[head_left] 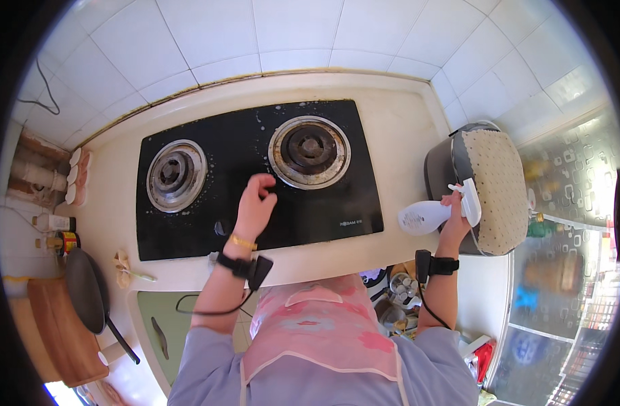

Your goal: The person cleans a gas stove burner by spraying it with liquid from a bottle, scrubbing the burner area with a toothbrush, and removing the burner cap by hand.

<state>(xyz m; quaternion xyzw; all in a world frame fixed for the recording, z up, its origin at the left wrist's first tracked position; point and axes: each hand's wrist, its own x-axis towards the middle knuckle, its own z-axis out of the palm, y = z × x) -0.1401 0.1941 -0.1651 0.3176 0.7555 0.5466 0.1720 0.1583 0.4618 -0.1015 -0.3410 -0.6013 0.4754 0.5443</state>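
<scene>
My right hand (453,208) is wrapped round the neck of a white spray bottle (422,217), beside the counter's right end. The bottle lies tilted, its base toward the left and its trigger head at the right. Over the black two-burner gas stove (239,152) hovers my left hand (258,201), empty, its fingers loosely bent and the thumb apart. It is nearest to the right burner (309,151), just below and left of it. White drops dot the black surface around that one and the left burner (176,176). A control knob (220,227) shows beside my left wrist.
A dark appliance with a dotted cream cover (496,189) stands at the right. On the left are a black frying pan (88,291), wooden boards (59,331) and a small bottle (65,241). White tiles (290,30) form the back wall. Below the counter, pots and utensils (398,298) show.
</scene>
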